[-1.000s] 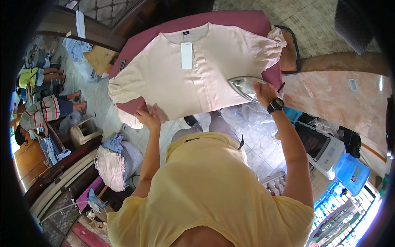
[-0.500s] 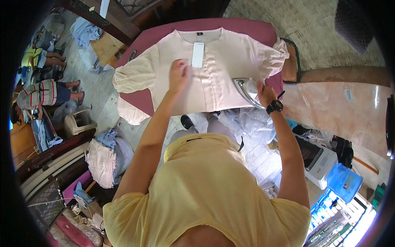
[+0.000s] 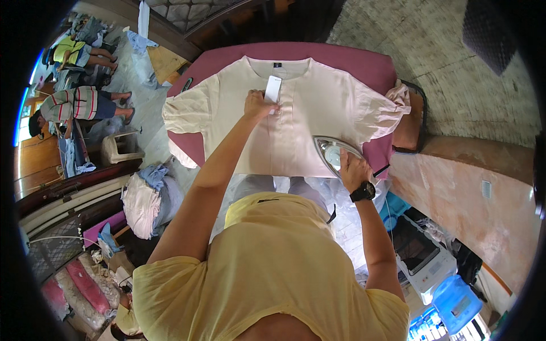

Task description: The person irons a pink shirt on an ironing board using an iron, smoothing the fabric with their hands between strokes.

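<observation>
A cream short-sleeved blouse point(image 3: 233, 133) is spread on a maroon ironing board point(image 3: 341, 54), its neckline at the far side. My left hand point(image 3: 260, 105) is closed at the lower end of a white hang tag point(image 3: 273, 88), the thumb lying across it. The tag lies over the upper middle of the blouse front. My right hand point(image 3: 355, 169), with a black watch on the wrist, grips the handle of a clothes iron point(image 3: 327, 149). The iron is at the blouse's lower right, its tip turned to the far left.
A small dark tool point(image 3: 187, 84) lies at the board's far left edge. A brown pad point(image 3: 408, 122) in a dark frame adjoins the right end. Piled garments point(image 3: 142, 204) and a plastic stool point(image 3: 122, 146) stand left. Other people point(image 3: 79, 108) are farther left. A low wall point(image 3: 455, 176) runs right.
My left hand has moved right and closed on the hang tag, which now slants. My right hand has brought the iron left and nearer to me.
</observation>
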Action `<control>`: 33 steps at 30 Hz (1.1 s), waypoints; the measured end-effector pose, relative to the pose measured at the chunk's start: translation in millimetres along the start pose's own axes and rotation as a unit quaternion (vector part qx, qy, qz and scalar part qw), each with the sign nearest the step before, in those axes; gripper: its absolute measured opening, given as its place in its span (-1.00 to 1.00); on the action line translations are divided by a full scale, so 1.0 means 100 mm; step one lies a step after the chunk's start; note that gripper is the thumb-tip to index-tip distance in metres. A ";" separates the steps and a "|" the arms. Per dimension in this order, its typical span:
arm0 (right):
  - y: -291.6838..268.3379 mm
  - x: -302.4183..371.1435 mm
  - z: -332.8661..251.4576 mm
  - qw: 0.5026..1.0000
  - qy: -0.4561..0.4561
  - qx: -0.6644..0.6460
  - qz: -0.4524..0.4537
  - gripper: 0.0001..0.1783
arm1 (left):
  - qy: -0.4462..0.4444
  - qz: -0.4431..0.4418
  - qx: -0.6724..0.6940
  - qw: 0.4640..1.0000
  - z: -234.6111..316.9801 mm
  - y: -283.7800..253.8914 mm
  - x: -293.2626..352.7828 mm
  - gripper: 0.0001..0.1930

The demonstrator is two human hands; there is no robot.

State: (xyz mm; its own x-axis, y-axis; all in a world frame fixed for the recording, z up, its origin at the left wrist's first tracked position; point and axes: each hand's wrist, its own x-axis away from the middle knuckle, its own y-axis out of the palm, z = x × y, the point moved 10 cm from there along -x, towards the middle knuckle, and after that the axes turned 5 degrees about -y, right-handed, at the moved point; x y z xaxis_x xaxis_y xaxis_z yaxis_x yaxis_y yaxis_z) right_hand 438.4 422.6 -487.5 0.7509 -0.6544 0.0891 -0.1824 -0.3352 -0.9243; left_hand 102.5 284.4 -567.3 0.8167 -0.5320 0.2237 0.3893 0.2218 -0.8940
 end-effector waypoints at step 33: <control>0.19 -1.94 -2.00 0.963 -0.220 -0.043 -0.147 -0.24 | 0.143 0.165 0.042 0.975 -0.25 -1.04 -1.20 -0.52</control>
State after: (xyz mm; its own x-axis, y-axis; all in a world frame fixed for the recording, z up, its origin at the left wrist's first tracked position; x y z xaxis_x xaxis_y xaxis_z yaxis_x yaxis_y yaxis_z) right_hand 161.9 407.9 -448.1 0.9711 -0.1780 0.1589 0.0414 -0.5304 -0.8468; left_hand -46.7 304.3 -511.1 0.7564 -0.6232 -0.1989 0.1690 0.4798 -0.8609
